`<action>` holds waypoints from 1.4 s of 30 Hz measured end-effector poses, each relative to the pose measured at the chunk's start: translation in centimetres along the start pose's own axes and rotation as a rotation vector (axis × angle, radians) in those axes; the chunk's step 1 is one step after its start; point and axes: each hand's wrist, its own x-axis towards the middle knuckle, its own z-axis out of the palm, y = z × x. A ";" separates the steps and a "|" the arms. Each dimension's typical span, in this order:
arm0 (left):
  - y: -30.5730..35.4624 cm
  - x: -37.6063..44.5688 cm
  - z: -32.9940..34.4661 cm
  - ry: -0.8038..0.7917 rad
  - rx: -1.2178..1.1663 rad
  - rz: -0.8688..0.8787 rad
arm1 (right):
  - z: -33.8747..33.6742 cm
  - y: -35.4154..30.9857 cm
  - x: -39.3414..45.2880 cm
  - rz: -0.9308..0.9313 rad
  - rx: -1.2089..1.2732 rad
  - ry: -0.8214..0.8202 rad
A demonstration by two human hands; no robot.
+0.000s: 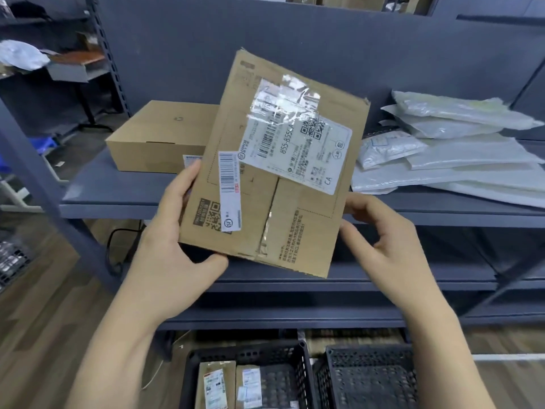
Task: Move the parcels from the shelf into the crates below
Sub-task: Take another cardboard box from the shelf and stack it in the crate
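Note:
A flat brown cardboard parcel with a white shipping label and barcode sticker is held up, tilted, in front of the grey shelf. My left hand grips its lower left corner, thumb under the bottom edge. My right hand is at the parcel's lower right edge with fingers loosely curled; whether it touches the parcel I cannot tell. A closed brown box lies on the shelf at the left. Several white poly mailers are piled on the shelf at the right. Below stand two black crates.
The left crate holds two small brown parcels with labels; nothing shows in the visible part of the right crate. A lower shelf board runs between the top shelf and the crates. A black cable hangs at the left upright. Wooden floor lies at the left.

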 end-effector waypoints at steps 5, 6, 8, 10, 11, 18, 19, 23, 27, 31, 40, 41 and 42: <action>-0.6 0.4 -0.3 -0.021 -0.068 0.046 | -0.8 1.1 0.2 0.037 0.013 0.001; -0.7 0.5 -0.6 -0.026 -0.092 0.064 | -0.9 1.3 0.3 0.038 0.025 -0.016; -1.1 0.7 -1.2 -0.047 -0.143 0.100 | -1.0 1.5 0.5 0.042 0.058 -0.080; -1.4 0.8 -1.8 -0.073 -0.179 0.128 | -0.9 1.5 0.6 0.026 0.073 -0.155; -1.5 0.9 -2.1 -0.089 -0.194 0.142 | -0.8 1.5 0.6 0.016 0.082 -0.182; -3.2 1.1 -1.9 -0.074 -0.243 0.181 | 0.0 1.0 0.6 -0.032 0.172 -0.129; -3.5 1.1 -1.5 -0.038 -0.272 0.172 | 0.0 0.9 0.7 -0.019 0.193 -0.097; -3.7 1.6 0.0 0.144 -0.407 0.096 | 0.0 0.8 1.0 -0.034 0.219 0.033; -1.9 2.5 1.2 0.349 -0.534 -0.069 | 1.0 1.0 1.0 -0.087 0.265 0.207; -0.6 2.6 1.7 0.368 -0.335 -0.038 | 1.8 1.4 0.8 -0.077 0.263 0.280; 0.6 1.6 1.3 -0.020 -0.048 -0.077 | 2.2 1.6 1.0 -0.086 0.289 0.303; 0.8 1.5 1.5 -0.011 0.005 -0.127 | 2.2 1.6 1.0 -0.085 0.285 0.307; 0.7 1.3 1.7 0.002 0.052 -0.133 | 2.2 1.5 0.9 -0.090 0.280 0.311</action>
